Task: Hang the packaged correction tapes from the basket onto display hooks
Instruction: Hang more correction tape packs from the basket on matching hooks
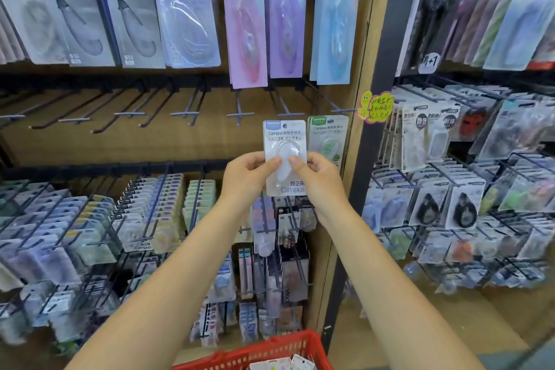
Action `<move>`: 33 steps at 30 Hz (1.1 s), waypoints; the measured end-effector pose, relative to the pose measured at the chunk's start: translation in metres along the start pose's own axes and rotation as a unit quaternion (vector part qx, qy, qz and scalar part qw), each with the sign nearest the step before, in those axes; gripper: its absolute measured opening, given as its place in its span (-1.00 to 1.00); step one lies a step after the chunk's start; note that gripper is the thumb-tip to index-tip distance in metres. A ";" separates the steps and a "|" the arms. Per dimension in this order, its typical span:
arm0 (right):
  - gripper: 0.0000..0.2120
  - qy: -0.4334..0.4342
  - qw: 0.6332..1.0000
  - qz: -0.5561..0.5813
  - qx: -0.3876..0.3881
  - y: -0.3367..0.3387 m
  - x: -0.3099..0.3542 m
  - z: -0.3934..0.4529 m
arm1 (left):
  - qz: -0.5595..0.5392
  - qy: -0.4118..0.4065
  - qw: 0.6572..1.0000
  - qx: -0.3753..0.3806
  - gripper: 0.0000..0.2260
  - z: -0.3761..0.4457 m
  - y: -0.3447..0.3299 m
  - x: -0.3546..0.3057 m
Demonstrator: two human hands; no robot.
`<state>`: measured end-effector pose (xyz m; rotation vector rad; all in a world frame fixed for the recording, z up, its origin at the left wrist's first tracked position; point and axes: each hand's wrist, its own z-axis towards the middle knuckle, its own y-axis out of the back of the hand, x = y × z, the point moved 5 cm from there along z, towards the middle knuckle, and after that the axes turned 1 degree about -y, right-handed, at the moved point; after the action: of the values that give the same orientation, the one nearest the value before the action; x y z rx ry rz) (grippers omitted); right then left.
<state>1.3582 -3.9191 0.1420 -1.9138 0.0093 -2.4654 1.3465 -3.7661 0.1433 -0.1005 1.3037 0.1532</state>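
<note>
free: bare hooks (186, 112) left of green pack (327, 138); blocked: packed lower hooks (168, 207)

Between your left hand (250, 173) and right hand (315, 177) you hold a correction tape pack (284, 156): a glossy clear plastic blister on smooth white card. The hooks (240, 112) along the shelf's middle rail look like thin dark metal. The back panel (180, 141) is matt wood. The basket (270, 353) at the bottom edge is red plastic lattice.
</note>
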 end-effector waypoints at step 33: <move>-0.51 0.212 0.867 -0.451 -0.029 0.010 -0.050 -0.015 | 0.458 -0.199 0.866 -0.034 -0.52 -0.013 0.013 0.044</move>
<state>1.3561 -3.9285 0.0898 -1.5262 -1.0403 -3.4230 1.3431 -3.7529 0.0976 0.4856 0.8366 0.9843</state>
